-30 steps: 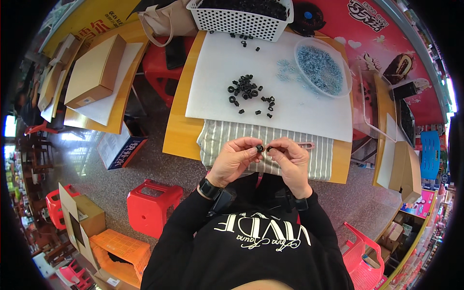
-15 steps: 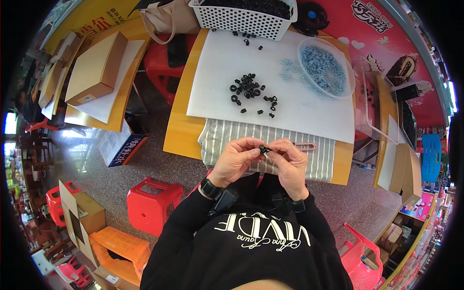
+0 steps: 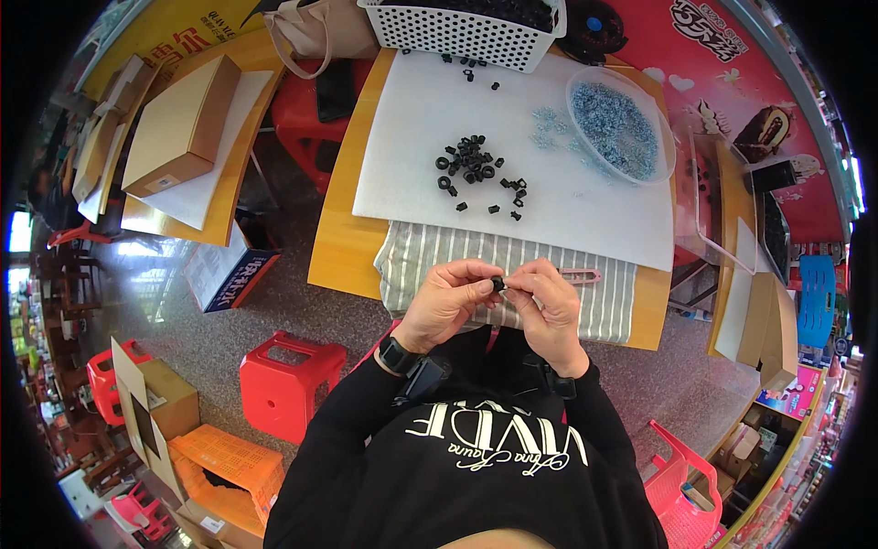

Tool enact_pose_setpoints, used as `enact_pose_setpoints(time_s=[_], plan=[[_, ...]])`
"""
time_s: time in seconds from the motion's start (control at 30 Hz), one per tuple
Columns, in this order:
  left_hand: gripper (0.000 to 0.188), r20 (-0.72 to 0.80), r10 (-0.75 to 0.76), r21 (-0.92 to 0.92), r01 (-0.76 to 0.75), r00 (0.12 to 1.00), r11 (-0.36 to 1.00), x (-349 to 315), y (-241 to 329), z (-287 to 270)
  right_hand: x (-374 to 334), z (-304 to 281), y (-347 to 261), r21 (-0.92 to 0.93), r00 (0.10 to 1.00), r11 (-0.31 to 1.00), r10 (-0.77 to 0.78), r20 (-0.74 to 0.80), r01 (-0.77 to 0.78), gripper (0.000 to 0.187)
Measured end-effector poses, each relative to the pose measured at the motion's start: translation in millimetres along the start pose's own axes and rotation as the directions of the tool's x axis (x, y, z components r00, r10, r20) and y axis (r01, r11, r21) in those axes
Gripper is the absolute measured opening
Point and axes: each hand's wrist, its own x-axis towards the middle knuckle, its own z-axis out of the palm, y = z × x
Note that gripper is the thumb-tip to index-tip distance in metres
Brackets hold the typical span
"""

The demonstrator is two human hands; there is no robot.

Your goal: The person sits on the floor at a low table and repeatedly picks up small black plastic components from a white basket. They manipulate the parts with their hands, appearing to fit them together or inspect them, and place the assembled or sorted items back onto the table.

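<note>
Above a grey striped cloth (image 3: 416, 256) at the table's near edge, my left hand (image 3: 444, 306) pinches a small black ring-like part (image 3: 497, 284) between thumb and fingertips. Close against that part, my right hand (image 3: 547, 306) has its thumb and forefinger pressed together; whatever they hold is too small to make out. Just beyond lies a loose pile of small black parts (image 3: 471, 162), some of them rings, on a white foam sheet (image 3: 389, 156). A slim pink-edged tool (image 3: 585, 274) rests on the cloth, partly hidden behind my right hand.
Tiny pale blue pieces (image 3: 615, 133) fill a clear round tub (image 3: 670, 165) at the right, with some spilled beside it. At the back stands a white perforated basket (image 3: 457, 35) of black parts. Red stools (image 3: 279, 393) and an orange crate (image 3: 229, 457) stand at lower left.
My right fingertips have shifted slightly and the black part has turned a little in my left fingers. The view has moved very slightly; the pile stays as it was.
</note>
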Motion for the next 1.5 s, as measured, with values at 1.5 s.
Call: enact_pose_setpoints(time_s=[1.5], plan=[[0.022,0.061,-0.037,0.007,0.036,0.997,0.999,1.5,-0.6,-2.8,2.7,-0.2,-2.2,-0.104,0.989,0.984,-0.138,0.05,0.143,0.018]])
